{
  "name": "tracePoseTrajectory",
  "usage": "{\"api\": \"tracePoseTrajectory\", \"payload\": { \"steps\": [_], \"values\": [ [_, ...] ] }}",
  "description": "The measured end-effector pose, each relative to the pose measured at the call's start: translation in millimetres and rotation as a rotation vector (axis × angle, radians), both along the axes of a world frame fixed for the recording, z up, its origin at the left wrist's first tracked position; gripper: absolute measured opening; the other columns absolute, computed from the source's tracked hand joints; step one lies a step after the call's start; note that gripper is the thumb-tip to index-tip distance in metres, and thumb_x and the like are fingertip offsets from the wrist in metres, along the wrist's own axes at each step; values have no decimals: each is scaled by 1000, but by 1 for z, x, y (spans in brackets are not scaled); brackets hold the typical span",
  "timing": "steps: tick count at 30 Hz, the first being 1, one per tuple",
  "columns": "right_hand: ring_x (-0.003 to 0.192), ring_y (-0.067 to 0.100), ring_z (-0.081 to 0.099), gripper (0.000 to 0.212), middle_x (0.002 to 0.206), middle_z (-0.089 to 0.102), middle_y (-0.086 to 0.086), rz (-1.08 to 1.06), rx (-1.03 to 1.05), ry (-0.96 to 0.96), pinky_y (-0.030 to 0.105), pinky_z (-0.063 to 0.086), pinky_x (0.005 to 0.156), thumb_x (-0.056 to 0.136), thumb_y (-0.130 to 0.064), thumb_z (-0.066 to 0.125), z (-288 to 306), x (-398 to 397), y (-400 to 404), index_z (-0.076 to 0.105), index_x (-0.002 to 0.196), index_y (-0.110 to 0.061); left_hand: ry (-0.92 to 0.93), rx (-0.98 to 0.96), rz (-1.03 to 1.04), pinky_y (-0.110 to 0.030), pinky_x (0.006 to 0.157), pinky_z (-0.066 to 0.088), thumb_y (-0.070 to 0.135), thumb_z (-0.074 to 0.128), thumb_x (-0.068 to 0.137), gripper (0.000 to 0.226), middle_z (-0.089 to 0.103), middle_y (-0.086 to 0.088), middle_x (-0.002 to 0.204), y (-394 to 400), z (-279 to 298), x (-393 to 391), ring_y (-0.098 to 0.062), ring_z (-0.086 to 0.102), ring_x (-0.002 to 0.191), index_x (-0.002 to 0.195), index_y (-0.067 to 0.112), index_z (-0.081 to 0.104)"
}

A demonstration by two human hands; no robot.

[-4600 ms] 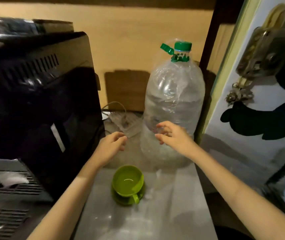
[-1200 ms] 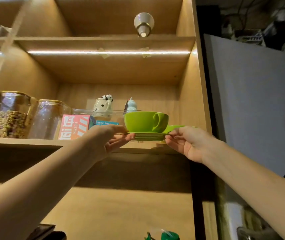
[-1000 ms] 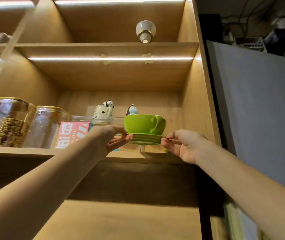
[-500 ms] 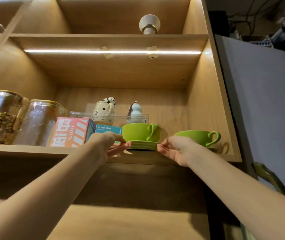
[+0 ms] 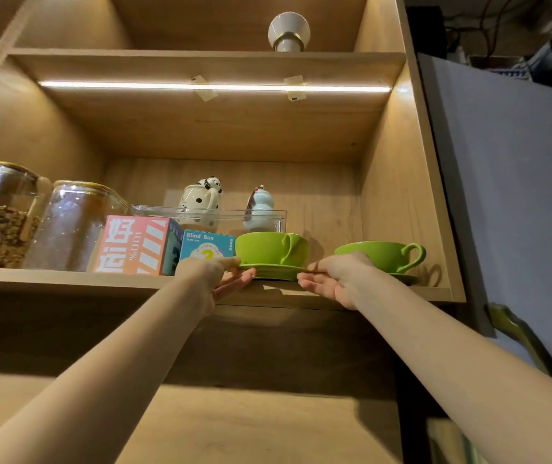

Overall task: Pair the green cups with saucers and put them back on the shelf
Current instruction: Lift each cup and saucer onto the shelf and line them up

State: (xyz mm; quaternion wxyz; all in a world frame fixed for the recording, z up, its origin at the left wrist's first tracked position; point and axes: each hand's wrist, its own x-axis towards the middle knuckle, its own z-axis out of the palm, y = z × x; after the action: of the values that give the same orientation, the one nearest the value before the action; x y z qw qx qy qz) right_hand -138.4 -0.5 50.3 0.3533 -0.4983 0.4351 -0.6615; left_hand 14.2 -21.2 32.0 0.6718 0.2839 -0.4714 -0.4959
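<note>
A green cup (image 5: 269,247) stands on a green saucer (image 5: 276,271) at the front edge of the wooden shelf (image 5: 67,279). My left hand (image 5: 216,274) pinches the saucer's left rim and my right hand (image 5: 333,279) pinches its right rim. The saucer rests on or just above the shelf board; I cannot tell which. A second green cup (image 5: 383,256) on its own saucer (image 5: 403,278) stands to the right, partly hidden behind my right hand, with its handle pointing right.
Left of the cup stand a blue "Blind Box" carton (image 5: 206,246), a pink box (image 5: 134,244) and two glass jars (image 5: 73,222). Behind is a clear tray (image 5: 207,216) with a panda mug and a small figurine. The shelf's right wall (image 5: 398,195) is near the second cup.
The cup and saucer went from the low counter up to the shelf. In the last second both hands pushed it further in and lower, onto the shelf edge.
</note>
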Motion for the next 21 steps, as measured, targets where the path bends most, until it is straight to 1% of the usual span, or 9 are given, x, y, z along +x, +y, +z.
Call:
{"api": "tracePoseTrajectory", "payload": {
  "steps": [2,4,6,7,9,10,12,15,21],
  "values": [
    [67,22,62,14,84,59,18,-66,-54,29,28,55,52,94,2,40,-5,-1,6,51,101,7,-31,-54,78,-27,35,51,13,50,91,23,60,-21,78,1,-3,-1,-22,63,39,108,1,41],
    [62,21,63,24,76,61,13,-309,-237,210,29,58,53,94,-3,44,-17,-7,9,52,115,2,-319,-249,485,-37,56,56,18,41,92,24,65,-26,98,-1,-12,-3,-29,65,67,107,0,49],
    [92,18,64,32,101,64,9,-552,-510,600,27,55,81,94,-9,43,-38,-13,12,51,125,-7,-688,-496,973,-38,74,50,22,43,89,33,60,-19,118,-3,-28,-4,-31,59,95,116,7,52],
    [111,14,56,38,122,58,6,-577,-592,772,21,45,95,95,-10,41,-49,-13,14,46,132,-11,-774,-601,1060,-37,80,45,24,45,88,39,55,-15,125,-2,-36,-6,-30,55,106,125,10,48],
    [137,8,29,53,150,31,-3,-496,-601,1002,15,19,107,95,-14,40,-65,-12,13,24,145,-19,-910,-712,1045,-37,99,37,27,47,84,57,41,-10,141,-6,-50,-10,-26,42,126,138,14,34],
    [143,6,15,59,156,17,-8,-457,-561,1064,15,9,108,96,-17,39,-69,-12,10,13,148,-23,-980,-722,1021,-36,109,27,29,46,82,66,31,-8,149,-10,-56,-13,-23,32,135,142,15,25],
    [145,5,0,65,159,-1,-10,-427,-470,1135,17,1,110,96,-23,37,-73,-12,4,-1,149,-27,-1048,-695,967,-36,117,8,29,46,79,78,14,-4,157,-19,-63,-16,-17,11,145,147,16,7],
    [145,7,-7,66,159,-8,-8,-483,-409,1230,24,-3,116,97,-28,34,-72,-12,-1,-7,148,-24,-1050,-667,918,-37,118,-2,24,48,79,87,-1,-1,159,-24,-65,-20,-13,-4,146,146,17,-7],
    [146,15,-9,70,160,-8,-2,-571,-363,1298,32,-3,117,94,-27,36,-72,-9,-8,-7,148,-16,-1121,-670,909,-39,115,-11,27,48,80,91,-11,-1,158,-30,-67,-23,-13,-11,145,145,16,-14]
  ]
}}
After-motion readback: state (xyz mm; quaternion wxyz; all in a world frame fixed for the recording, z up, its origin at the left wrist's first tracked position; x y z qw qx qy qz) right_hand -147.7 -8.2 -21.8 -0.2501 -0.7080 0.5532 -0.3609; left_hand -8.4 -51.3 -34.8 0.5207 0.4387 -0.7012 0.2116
